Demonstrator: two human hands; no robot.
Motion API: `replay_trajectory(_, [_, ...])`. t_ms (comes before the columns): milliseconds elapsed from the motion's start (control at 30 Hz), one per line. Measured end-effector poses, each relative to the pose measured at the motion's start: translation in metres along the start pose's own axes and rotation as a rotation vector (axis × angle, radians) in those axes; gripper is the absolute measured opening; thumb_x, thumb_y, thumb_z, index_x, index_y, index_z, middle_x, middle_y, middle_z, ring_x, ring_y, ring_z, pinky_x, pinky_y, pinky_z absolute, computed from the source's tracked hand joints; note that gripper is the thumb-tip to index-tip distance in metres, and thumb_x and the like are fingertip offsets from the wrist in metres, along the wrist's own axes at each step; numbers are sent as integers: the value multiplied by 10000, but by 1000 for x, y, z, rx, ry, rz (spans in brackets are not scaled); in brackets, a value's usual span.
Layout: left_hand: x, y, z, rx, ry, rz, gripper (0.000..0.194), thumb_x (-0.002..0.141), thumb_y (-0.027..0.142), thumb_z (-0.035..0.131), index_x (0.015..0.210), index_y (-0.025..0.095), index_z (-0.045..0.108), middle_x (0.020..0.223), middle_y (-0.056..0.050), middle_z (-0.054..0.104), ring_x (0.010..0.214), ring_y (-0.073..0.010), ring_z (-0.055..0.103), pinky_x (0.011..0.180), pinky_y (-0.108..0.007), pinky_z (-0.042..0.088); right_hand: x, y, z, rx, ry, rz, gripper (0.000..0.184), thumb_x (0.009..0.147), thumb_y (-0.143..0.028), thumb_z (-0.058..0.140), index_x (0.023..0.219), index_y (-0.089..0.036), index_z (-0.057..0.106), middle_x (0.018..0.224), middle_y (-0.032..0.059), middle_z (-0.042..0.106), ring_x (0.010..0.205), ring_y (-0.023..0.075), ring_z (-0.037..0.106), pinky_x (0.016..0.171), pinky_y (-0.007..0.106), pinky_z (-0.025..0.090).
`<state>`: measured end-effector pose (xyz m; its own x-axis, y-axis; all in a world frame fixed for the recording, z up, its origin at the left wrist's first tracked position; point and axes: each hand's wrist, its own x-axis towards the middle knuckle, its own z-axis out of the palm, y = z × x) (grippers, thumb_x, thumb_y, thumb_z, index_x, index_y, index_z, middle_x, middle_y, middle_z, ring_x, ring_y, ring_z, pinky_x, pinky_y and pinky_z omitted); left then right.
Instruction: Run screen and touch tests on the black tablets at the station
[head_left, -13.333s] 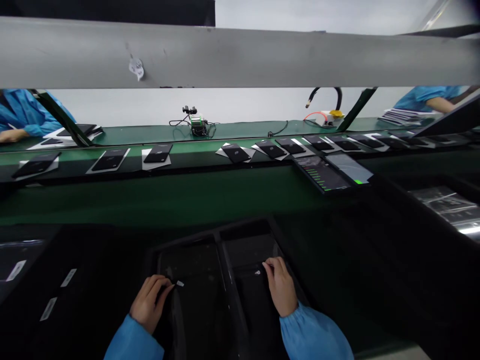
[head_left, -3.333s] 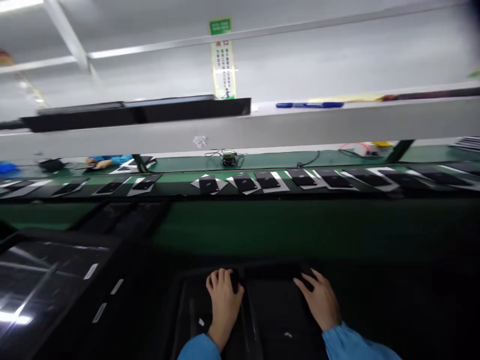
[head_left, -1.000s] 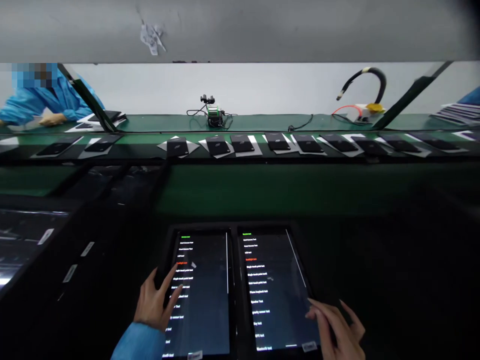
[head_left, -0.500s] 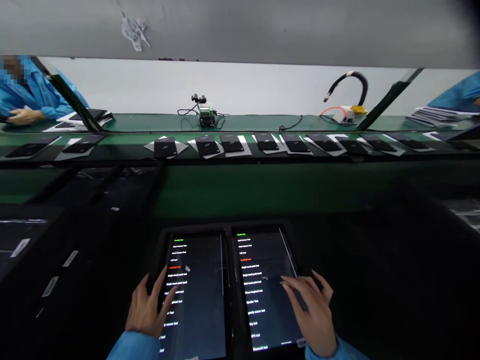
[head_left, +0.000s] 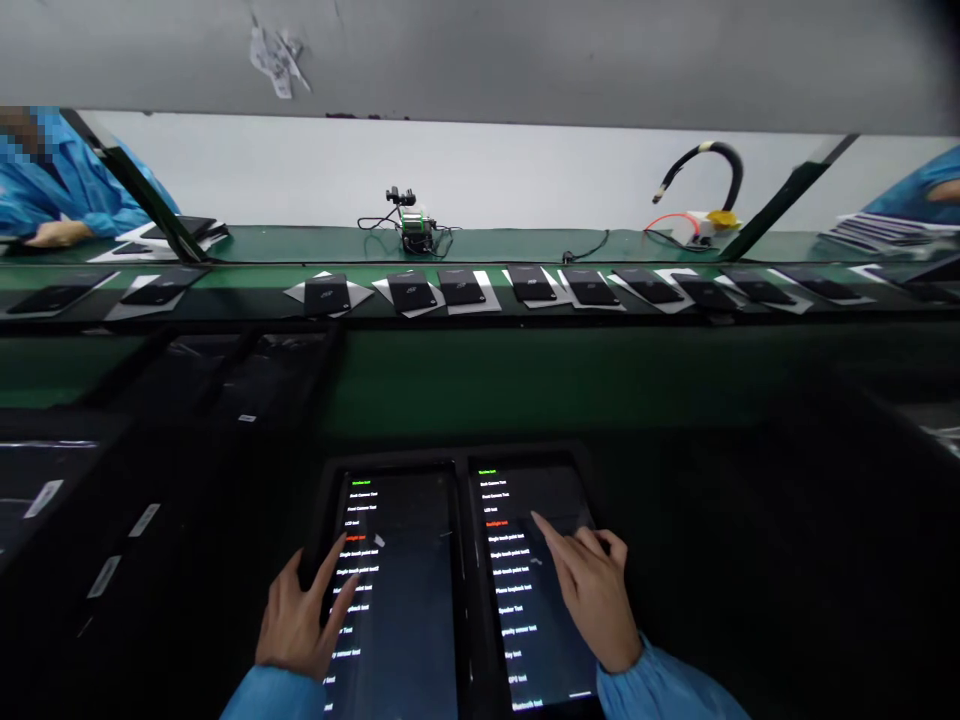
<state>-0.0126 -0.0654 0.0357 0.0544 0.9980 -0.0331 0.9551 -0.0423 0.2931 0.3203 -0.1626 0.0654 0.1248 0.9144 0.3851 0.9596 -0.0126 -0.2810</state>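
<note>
Two lit tablets lie side by side in a black tray, each showing a list of test names in white, green and red. My left hand (head_left: 301, 612) is over the left edge of the left tablet (head_left: 412, 620), thumb and index finger spread apart, the index tip by the red line. Above the right tablet (head_left: 551, 640), my right hand (head_left: 596, 590) points with its index finger at the upper screen, the other fingers loosely bent. Neither hand holds anything. Whether the fingertips touch the glass I cannot tell.
Black trays (head_left: 247, 375) with dark screens and white labels stand at the left. Beyond runs a conveyor belt with several black devices (head_left: 462, 288) on white sheets. A small clamp-like device (head_left: 414, 225) stands on the far bench. A co-worker in a blue sleeve (head_left: 112, 190) is at the far left.
My right hand has moved left and up over the right tablet, its index finger now stretched out. My left index fingertip has shifted slightly right, towards the red line. The lists look the same.
</note>
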Motion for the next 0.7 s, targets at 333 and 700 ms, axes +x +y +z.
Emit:
replay_trajectory(333, [0, 2, 0, 38, 6, 19, 572, 893, 599, 171, 1359, 342, 381, 1290, -131, 285, 1257, -366, 329, 935, -558, 429, -1, 0, 5, -199, -149, -51, 595, 812, 81, 334, 1278, -227, 537, 558, -38, 527, 671, 175, 551, 839, 458, 297])
replay_trajectory(700, [-1, 5, -2, -30, 45, -4, 649, 877, 624, 210, 1420, 278, 279, 1277, -158, 345, 1216, -389, 392, 945, -591, 409, -74, 76, -71, -240, 118, 434, 448, 905, -440, 391, 1183, -166, 609, 793, 114, 681, 685, 269, 616, 646, 428, 427])
